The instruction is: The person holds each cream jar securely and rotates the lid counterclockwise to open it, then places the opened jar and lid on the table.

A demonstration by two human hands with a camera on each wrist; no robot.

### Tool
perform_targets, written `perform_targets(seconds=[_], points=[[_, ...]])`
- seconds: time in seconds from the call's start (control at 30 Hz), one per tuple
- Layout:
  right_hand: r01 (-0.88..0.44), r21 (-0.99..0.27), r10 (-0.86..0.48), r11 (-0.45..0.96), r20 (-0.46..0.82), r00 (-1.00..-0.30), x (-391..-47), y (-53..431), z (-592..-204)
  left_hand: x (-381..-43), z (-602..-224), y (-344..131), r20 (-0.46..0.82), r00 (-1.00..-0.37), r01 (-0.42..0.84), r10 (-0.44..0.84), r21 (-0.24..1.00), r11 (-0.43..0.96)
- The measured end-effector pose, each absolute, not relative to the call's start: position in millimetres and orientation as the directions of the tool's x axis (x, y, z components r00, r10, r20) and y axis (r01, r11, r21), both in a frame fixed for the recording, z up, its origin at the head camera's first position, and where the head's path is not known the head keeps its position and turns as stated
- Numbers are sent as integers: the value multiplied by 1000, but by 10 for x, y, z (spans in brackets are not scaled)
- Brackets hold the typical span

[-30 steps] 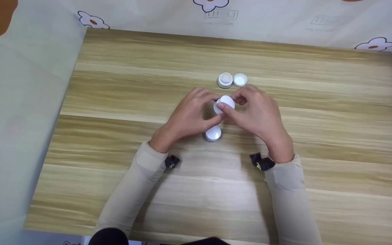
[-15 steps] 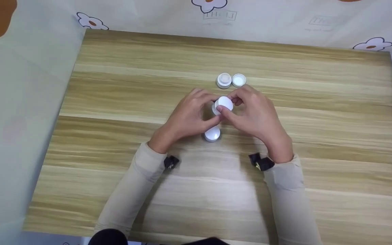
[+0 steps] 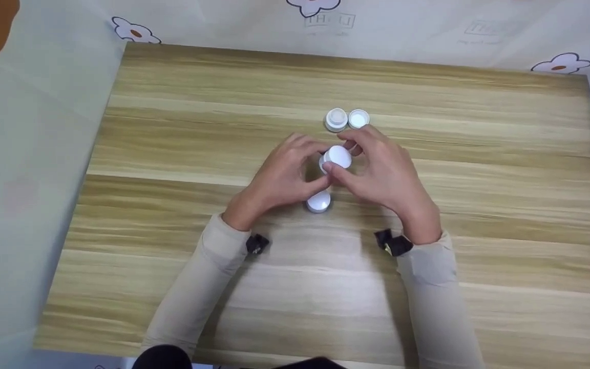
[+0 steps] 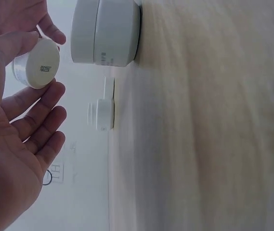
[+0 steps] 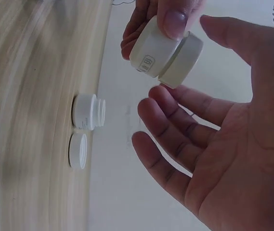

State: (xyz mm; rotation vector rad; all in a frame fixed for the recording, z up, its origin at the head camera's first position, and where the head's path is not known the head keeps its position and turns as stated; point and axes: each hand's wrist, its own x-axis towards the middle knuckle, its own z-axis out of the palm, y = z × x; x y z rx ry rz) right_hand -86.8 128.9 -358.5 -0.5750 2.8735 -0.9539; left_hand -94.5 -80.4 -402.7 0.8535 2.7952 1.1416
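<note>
Currently I see left hand (image 3: 286, 171) pinching small white jar (image 5: 152, 52), raised above table (image 3: 182, 128); right hand (image 3: 390, 169) has fingers loosely spread around jar's lid (image 5: 184, 60), contact unclear.

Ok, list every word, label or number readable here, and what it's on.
"Juic": wall covering, right wrist view; its end isn't visible.
"H" and "T": boxed wall print; other letters too faint.
Second boxed print on the wall: too faint to read.
Held jar: side label and base stamp too blurred to read.
Standing closed jar: lettering too blurred to read.
Open jar: side print too small to read.
</note>
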Motion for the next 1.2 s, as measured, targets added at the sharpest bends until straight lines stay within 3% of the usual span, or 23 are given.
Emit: perform_targets(seconds=[0.27, 0.83, 1.2], points=[[-277, -571, -293, 773, 66, -954, -874, 1278, -3580, -946, -4014, -807, 213, -855, 485, 472, 648, 587], [-365, -603, -399, 709, 83, -913, -881, 1297, -3592, -950, -4030, -815, 183, -848, 488, 497, 634, 600], [-339, -674, -346, 657, 130, -929, -899, 1339, -3601, -951, -4061, -821, 209, -862, 475, 462, 650, 593]])
